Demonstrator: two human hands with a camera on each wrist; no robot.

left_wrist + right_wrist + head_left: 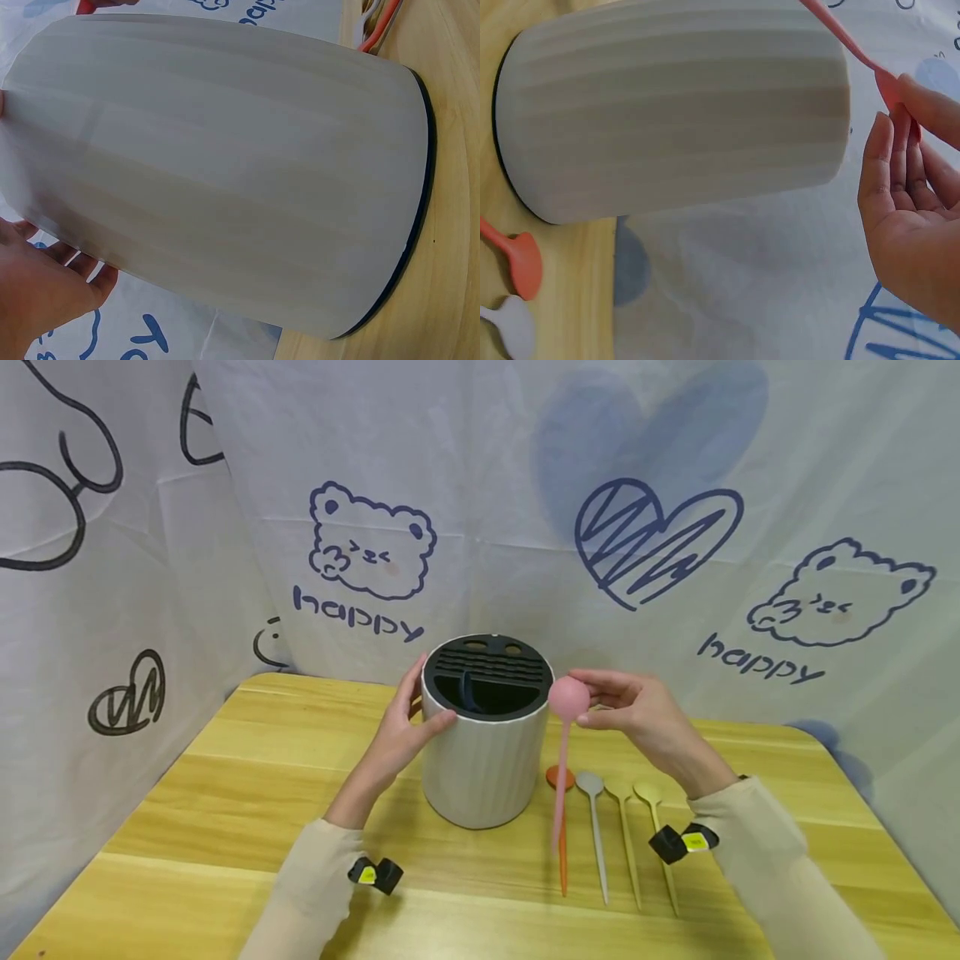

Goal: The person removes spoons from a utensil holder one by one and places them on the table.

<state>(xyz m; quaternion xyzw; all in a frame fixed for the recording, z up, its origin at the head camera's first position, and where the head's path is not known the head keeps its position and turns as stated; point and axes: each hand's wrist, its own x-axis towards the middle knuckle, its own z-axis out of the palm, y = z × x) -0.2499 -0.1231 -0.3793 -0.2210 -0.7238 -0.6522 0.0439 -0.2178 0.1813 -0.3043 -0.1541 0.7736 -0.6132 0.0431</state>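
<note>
A white ribbed utensil holder (483,768) with a black slotted lid (491,664) stands upright on the wooden table. My left hand (401,727) holds it by the upper left side, thumb near the front rim and fingers around the back. In the lid's large front opening a dark blue curved piece (468,692) shows. Beside the rim, my right hand (637,706) pinches a pink spoon (568,698) at its round head between thumb and fingers. Its handle hangs down, overlapping an orange spoon (564,852) on the table in the head view.
Right of the holder, a grey-white spoon (596,827) and two yellow spoons, one (625,835) left of the other (656,827), lie in a row with the orange one, heads away from me. A printed white cloth (480,577) hangs behind the table (247,777).
</note>
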